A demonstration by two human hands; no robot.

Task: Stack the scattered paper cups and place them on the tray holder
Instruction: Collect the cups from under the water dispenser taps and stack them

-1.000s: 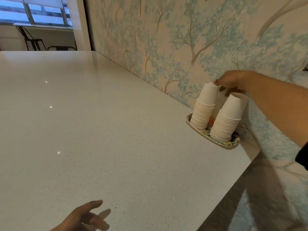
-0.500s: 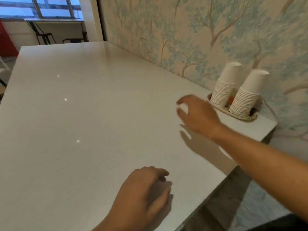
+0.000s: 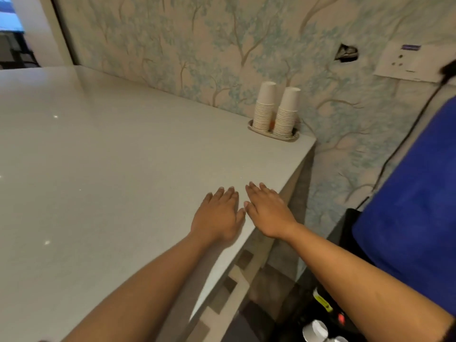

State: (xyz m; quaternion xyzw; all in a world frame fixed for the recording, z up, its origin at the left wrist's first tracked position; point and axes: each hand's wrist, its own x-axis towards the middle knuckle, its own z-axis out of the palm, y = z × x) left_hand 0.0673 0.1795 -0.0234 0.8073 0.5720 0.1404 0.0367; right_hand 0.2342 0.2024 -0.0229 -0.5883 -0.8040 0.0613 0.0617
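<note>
Two stacks of white paper cups stand upside down, side by side, on a small oval tray holder (image 3: 256, 129) at the table's far right corner by the wall: the left stack (image 3: 264, 106) and the right stack (image 3: 286, 112). My left hand (image 3: 218, 215) and my right hand (image 3: 267, 209) both lie flat, palms down, on the white table (image 3: 98, 169) near its right edge, fingers spread, thumbs almost touching. Neither hand holds anything. Both are well in front of the tray.
A wall with tree-pattern wallpaper (image 3: 197, 45) runs along the table's far side. A blue cloth-covered object (image 3: 409, 206) and a black cable (image 3: 399, 141) are to the right, past the table's edge. A white socket plate (image 3: 412, 60) is on the wall.
My right hand has come away from the cup stacks and back to the near table edge. Both hands now lie flat side by side. The camera has shifted right.
</note>
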